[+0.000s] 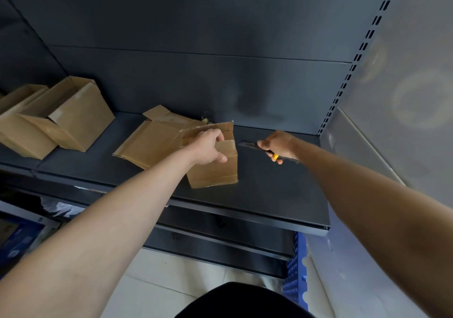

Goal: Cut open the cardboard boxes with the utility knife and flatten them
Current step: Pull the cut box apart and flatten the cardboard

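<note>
A small brown cardboard box (215, 168) stands upright on the dark metal shelf (274, 190), its top flaps raised. My left hand (208, 147) grips the box's top front flap. To the right of the box, my right hand (279, 145) holds a utility knife (250, 144) with a yellow part; its dark blade end points left toward the box, a short gap away. A flattened cardboard box (149, 143) lies on the shelf just left of and behind the upright one.
Two larger cardboard boxes (61, 119) sit tipped at the shelf's left end. The shelf's back panel (196, 77) rises behind, and a slotted upright (353, 67) and grey side panel close the right. Lower shelves and a blue crate (295, 271) lie below.
</note>
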